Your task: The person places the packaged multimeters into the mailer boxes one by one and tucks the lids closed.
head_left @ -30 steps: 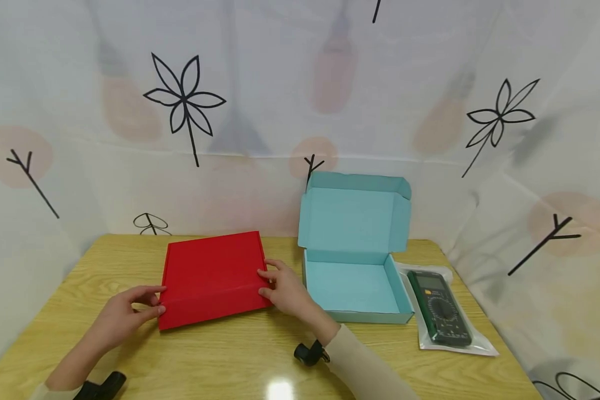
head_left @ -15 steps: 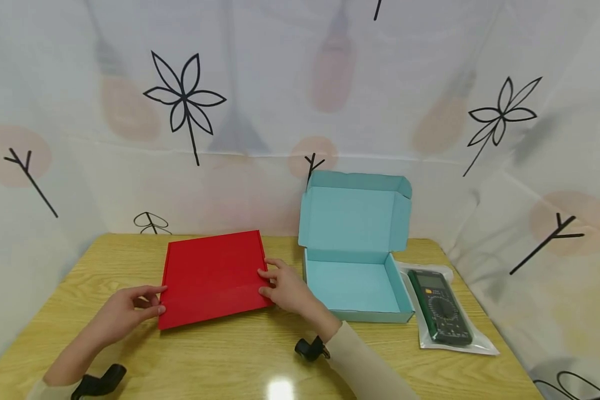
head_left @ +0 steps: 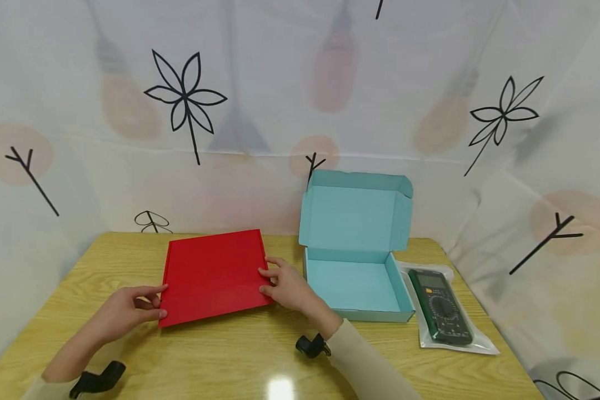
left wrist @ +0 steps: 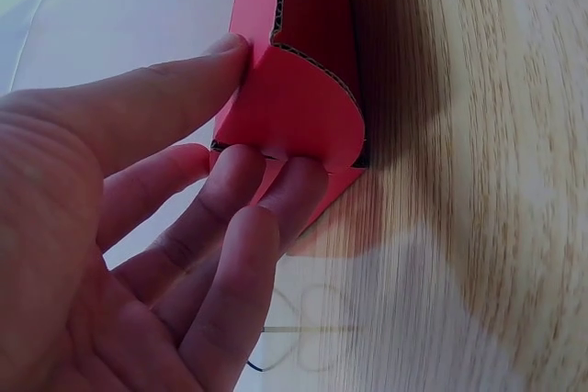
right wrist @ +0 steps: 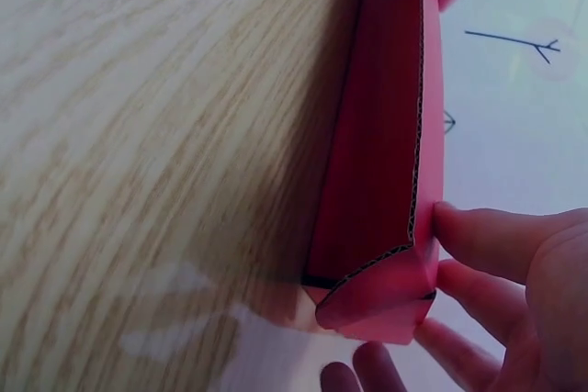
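Left of the open light-blue mailer box (head_left: pixel 352 284), the red corrugated mailer box (head_left: pixel 213 278) is pinched at opposite side edges by the left hand (head_left: pixel 121 314) and right hand (head_left: pixel 289 284), a grip probably meant to steady it evenly.

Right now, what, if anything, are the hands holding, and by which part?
The red box, by its two ends toward the near corners: the left hand at the left end, the right hand at the right.
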Available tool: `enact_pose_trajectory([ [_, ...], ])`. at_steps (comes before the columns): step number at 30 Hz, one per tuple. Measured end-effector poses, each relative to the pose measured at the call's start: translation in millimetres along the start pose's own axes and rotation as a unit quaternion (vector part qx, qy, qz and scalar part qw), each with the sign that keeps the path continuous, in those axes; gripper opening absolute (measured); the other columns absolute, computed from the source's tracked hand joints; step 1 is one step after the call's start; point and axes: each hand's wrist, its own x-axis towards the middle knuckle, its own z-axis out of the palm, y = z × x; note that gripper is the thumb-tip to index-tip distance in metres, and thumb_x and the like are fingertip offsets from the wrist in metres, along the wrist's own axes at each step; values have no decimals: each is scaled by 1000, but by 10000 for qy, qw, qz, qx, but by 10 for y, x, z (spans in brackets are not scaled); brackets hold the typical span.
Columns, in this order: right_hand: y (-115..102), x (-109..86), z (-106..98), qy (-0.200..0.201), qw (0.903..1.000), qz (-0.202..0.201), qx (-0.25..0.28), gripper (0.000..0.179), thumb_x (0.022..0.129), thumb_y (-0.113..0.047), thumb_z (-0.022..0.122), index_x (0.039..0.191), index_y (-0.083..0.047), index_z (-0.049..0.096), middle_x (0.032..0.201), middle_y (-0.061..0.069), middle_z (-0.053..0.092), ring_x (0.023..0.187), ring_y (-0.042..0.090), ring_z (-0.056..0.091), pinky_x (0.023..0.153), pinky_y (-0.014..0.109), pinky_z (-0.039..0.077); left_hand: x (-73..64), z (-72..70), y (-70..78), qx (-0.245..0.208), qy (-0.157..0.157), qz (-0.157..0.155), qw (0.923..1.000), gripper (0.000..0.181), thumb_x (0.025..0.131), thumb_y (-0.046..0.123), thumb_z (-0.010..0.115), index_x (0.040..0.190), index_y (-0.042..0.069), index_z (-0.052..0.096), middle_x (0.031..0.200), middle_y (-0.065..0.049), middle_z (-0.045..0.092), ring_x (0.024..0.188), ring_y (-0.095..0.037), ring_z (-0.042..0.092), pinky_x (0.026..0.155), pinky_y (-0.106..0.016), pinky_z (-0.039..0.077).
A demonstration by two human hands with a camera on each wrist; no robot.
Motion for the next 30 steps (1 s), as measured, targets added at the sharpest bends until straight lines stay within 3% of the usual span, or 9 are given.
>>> enact_pose_trajectory([
  [2, 5, 3, 3, 20, 10000, -1, -25, 47, 93, -21, 71, 137, -7, 60, 154, 4, 39, 129, 29, 51, 94, 36, 51, 6, -2, -7, -29, -30, 6, 10000, 65, 83, 19, 82, 135, -9, 56, 94, -9, 63, 90, -22, 70, 71, -27, 56],
  [9, 35, 11, 25, -25, 9998, 6, 198, 48, 92, -19, 73, 136, -5, 60, 155, 3, 38, 94, 14, 69, 76, 21, 53, 9, -21, -26, -126, -180, -24, 9998, 67, 83, 20, 82, 136, -10, 54, 94, -9, 62, 88, -18, 71, 72, -27, 55],
  [19, 60, 12, 19, -108, 9994, 20, 329, 48, 92, -19, 73, 136, -5, 60, 156, 2, 37, 92, 13, 69, 71, 20, 52, -2, -42, -33, -396, -438, -23, 9983, 70, 85, 20, 80, 139, -12, 49, 97, -12, 61, 91, -19, 71, 73, -28, 55],
  [30, 74, 2, 23, -92, 9988, -52, 475, 48, 92, -16, 73, 136, -2, 59, 155, 5, 37, 90, 17, 70, 67, 20, 53, 1, -14, -15, -236, -211, 50, 9995, 68, 84, 19, 81, 137, -12, 52, 96, -10, 63, 89, -19, 70, 72, -27, 55],
])
